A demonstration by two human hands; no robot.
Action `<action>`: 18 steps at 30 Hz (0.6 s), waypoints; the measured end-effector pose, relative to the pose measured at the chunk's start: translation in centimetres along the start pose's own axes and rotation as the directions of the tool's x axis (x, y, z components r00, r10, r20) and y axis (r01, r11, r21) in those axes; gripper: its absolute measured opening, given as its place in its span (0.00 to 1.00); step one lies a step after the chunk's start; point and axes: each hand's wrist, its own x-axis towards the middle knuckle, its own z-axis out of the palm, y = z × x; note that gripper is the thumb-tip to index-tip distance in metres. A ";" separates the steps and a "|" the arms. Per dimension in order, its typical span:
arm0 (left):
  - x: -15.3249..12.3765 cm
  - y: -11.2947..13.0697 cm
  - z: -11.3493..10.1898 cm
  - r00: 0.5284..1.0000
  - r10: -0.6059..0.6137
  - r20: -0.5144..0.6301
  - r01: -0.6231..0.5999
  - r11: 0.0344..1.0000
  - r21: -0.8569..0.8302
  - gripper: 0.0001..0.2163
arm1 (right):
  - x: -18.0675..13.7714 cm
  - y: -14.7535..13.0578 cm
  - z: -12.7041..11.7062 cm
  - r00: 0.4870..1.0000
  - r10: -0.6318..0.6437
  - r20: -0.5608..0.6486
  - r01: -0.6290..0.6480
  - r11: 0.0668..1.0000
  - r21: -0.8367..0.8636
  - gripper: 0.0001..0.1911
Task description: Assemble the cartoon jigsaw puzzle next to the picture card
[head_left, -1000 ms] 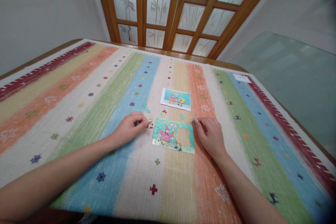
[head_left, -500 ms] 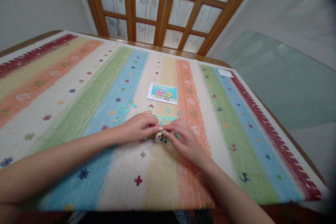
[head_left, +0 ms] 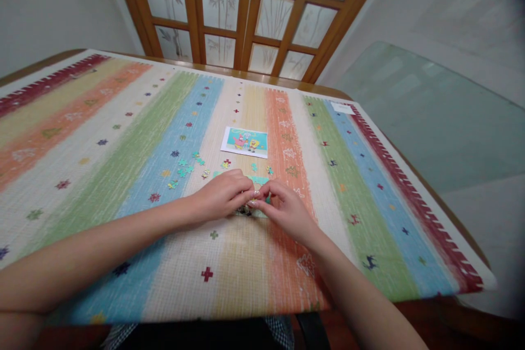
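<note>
My left hand [head_left: 229, 192] and my right hand [head_left: 283, 205] meet over a partly joined jigsaw puzzle [head_left: 260, 180], hiding most of it. Fingertips of both hands are pinched together at the same spot; whatever small thing lies between them is too covered to make out. Loose turquoise puzzle pieces [head_left: 185, 168] lie to the left of my left hand. A few more pieces, among them a small turquoise piece [head_left: 254, 167], rest just beyond the puzzle. Further off lies a picture card [head_left: 246, 142] with cartoon figures on a turquoise ground.
A striped tablecloth [head_left: 213, 251] covers the table. Near its far right corner lies a white paper slip [head_left: 342, 108]. Wooden doors with frosted panes [head_left: 221, 4] stand behind the table, and a pale glass panel [head_left: 430, 120] is at the right.
The view has shifted slightly, so the table appears further left. My left hand now covers more of the puzzle, and both hands' fingertips remain close together.
</note>
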 end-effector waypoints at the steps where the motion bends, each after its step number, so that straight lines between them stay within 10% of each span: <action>1: 0.1 -0.1 0.0 1.000 0.009 -0.004 -0.009 1.000 0.019 0.17 | 0.0 0.1 0.0 1.000 0.011 0.012 -0.012 1.000 0.006 0.10; 18: -6.4 -1.5 2.9 0.990 0.123 0.069 -0.139 0.933 0.333 0.16 | 0.2 2.0 1.6 0.997 0.076 -0.035 -0.083 0.944 -0.319 0.13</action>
